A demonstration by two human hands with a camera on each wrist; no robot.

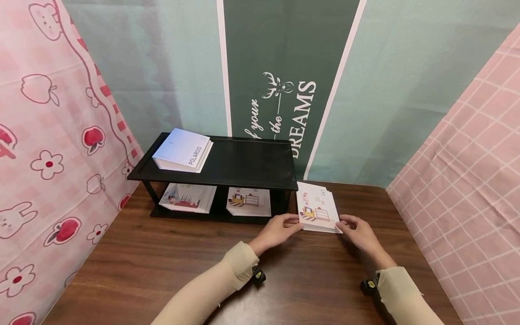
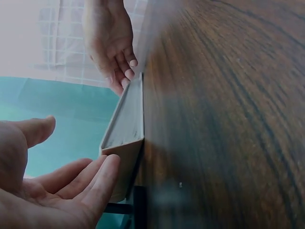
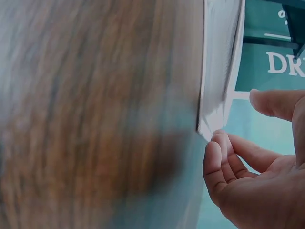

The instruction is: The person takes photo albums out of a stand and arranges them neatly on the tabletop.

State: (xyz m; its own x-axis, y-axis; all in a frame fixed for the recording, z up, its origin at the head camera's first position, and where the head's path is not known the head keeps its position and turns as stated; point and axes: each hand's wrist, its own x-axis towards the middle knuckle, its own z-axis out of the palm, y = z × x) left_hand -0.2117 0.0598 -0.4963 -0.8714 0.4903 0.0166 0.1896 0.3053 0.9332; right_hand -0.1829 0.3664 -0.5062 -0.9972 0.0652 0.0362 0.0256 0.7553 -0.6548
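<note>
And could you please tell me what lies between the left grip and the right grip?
A white illustrated book lies between the left grip and right grip, as the head and left wrist views show.

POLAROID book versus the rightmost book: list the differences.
The POLAROID book has a bluish cover; the rightmost book has a white one with drawings. The POLAROID book lies on top of the shelf, the rightmost book on the table beside it. Both lie cover up.

Beige sleeves (image 1: 211, 285) adjoin black wrist cameras (image 1: 365, 289) bearing small yellow marks (image 1: 371, 284)
</note>
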